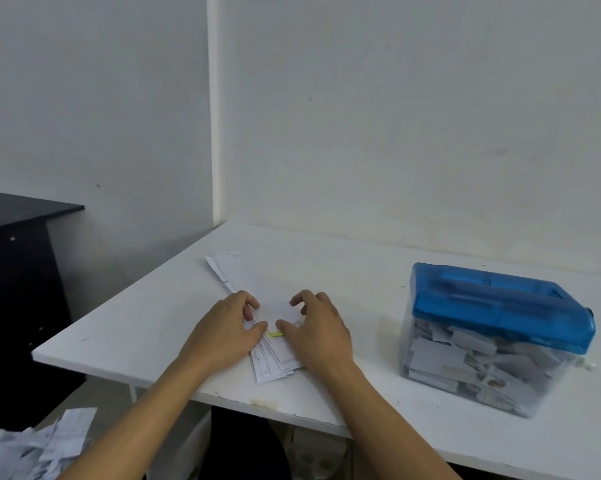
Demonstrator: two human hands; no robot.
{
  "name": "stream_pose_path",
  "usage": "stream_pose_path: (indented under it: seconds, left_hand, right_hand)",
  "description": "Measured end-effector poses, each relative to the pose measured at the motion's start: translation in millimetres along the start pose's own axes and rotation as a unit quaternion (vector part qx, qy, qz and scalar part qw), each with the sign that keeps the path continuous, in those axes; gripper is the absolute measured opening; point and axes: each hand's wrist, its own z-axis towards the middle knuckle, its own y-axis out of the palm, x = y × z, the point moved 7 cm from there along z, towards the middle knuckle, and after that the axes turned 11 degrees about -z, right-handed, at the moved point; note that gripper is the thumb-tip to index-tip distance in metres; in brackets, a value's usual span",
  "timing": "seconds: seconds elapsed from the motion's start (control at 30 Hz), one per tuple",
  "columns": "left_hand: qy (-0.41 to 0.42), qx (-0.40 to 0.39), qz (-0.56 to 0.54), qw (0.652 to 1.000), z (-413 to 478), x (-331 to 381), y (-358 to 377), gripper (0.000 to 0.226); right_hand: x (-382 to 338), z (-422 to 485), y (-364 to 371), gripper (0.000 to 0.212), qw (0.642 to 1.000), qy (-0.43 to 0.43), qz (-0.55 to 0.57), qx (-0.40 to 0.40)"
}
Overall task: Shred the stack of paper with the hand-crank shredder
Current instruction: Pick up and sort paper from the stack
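The paper stack sits fanned out on the bench, well left of the shredder. My left hand and right hand are both on it, fingers curled. Can't tell if a sheet's actually pinched. The sheets look light, floppy and slidey, so I'd lift a few by a corner.
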Motion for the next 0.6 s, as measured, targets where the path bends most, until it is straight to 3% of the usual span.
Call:
stream_pose_path:
  seconds: [0.6]
  left_hand:
    - [0.006, 0.007, 0.001, 1.0, 0, 0, 1, 0.026]
  right_hand:
    - [6, 7, 13, 0.046, 0.998, 0.026, -0.005, -0.049]
